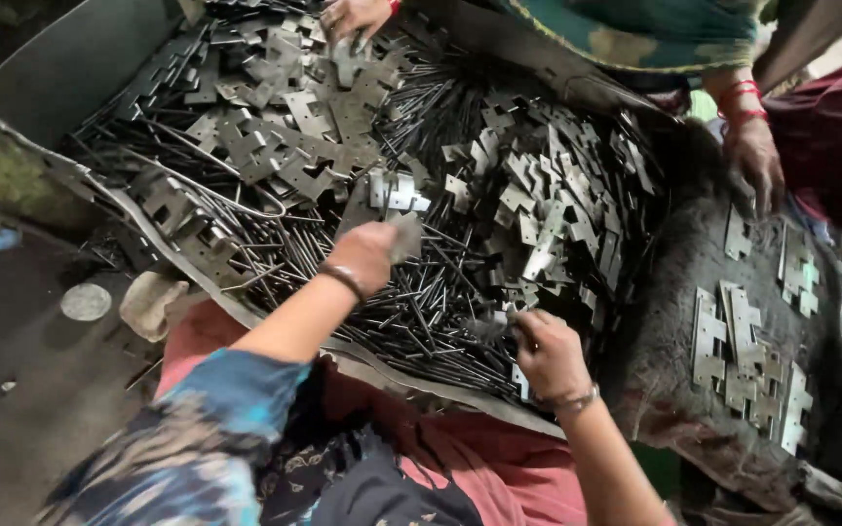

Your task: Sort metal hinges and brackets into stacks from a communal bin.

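— Head view: your left hand (367, 255) is clamped on a flat metal plate (407, 234), over the long pins (421, 312) at centre.
— And your right hand (544, 353)?
— Near side, fingers pinched together on a small plate piece (491, 326). Assembled hinges (743, 360) lie right, on dark cloth (665, 351).

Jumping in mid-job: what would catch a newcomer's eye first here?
First, the big heap of grey metal hinge plates mixed with thin dark metal pins, filling the middle of the view. The person's left hand lifts a plate above the pins, and the right hand picks at the heap's near edge. On the right, another person's hand rests by neat rows of assembled hinges on a dark cloth.
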